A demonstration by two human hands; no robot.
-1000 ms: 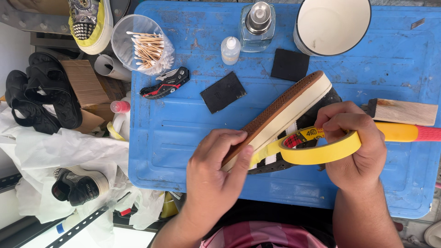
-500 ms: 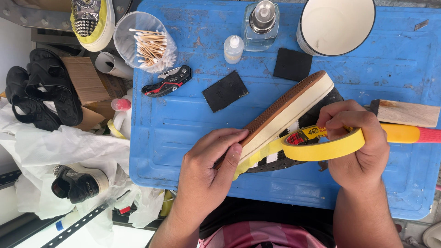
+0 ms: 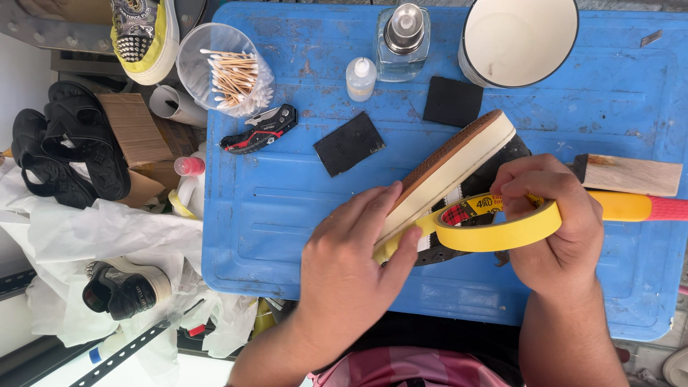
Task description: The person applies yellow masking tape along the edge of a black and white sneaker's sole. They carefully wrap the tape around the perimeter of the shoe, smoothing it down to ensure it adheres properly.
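A sneaker (image 3: 459, 168) is held on its side over the blue plastic tabletop (image 3: 287, 208), brown outsole up and cream sidewall facing the camera. The left hand (image 3: 351, 269) is laid flat against the sidewall, fingers extended and thumb pressed on a strip of yellow masking tape stuck along the sole edge. The right hand (image 3: 555, 222) is closed around the roll of yellow masking tape (image 3: 502, 226), which is held just beside the shoe; the strip is seen running from the roll to the sidewall.

On the tabletop behind the shoe are noted: two black sanding pads (image 3: 349, 143), a red-and-black utility knife (image 3: 259, 129), a small dropper bottle (image 3: 360, 77), a glass pump bottle (image 3: 403, 32), a white enamel bowl (image 3: 517, 39) and a clear cup of cotton swabs (image 3: 226, 70). A wooden-handled brush (image 3: 627, 174) lies at the right edge. Black sandals (image 3: 61, 154) are on the floor to the left.
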